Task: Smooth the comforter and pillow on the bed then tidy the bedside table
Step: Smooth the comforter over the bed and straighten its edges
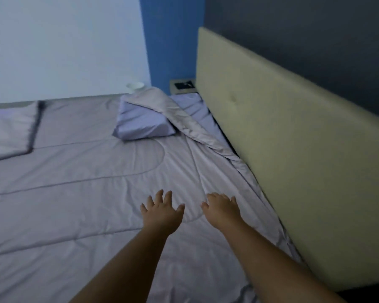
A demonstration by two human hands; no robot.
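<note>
A grey-lilac quilted comforter (pixel 85 182) covers the bed, creased near the headboard. Both my hands lie flat on it, palms down, fingers spread: my left hand (pixel 161 209) and my right hand (pixel 222 208), a little apart. A lilac pillow (pixel 143 122) sits at the far end, with a fold of the comforter (pixel 162 101) draped over its right side. Beyond the pillow, the bedside table (pixel 176 89) shows as a small pale surface with a dark object (pixel 184 85) on it.
A beige padded headboard (pixel 282 138) runs along the right side. A white cup (pixel 135 86) stands behind the pillow. The comforter's far left corner (pixel 11 130) is folded back, showing a dark trim. White and blue walls lie behind.
</note>
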